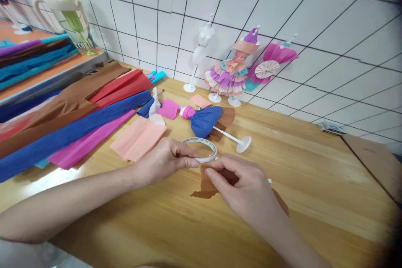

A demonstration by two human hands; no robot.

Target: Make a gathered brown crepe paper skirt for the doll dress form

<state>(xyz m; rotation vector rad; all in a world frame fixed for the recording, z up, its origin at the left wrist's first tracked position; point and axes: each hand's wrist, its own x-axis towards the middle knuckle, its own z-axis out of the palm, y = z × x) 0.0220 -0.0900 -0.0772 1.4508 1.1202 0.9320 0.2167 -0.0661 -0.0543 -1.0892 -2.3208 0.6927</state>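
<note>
Between the thumb and fingers of my left hand [171, 157] is a roll of white tape [215, 148], its ring tilted over the table. My right hand [241, 178] pinches a piece of brown crepe paper [205, 184] at its upper edge, close against the tape roll. Part of that paper is hidden behind the right hand. Just beyond the hands lies a small white mannequin stand [243, 144] on its side, dressed in a pink top and a blue crepe paper skirt [205, 121]. Another brown crepe paper piece [228, 120] shows behind the skirt.
Folded crepe paper strips in brown [75, 92], red, blue and pink lie at left. A peach sheet [138, 138] and pink scrap [169, 108] are nearer. Along the tiled wall stand a bare mannequin [204, 42] and two dressed ones. A green-lidded bottle [64, 12] stands back left.
</note>
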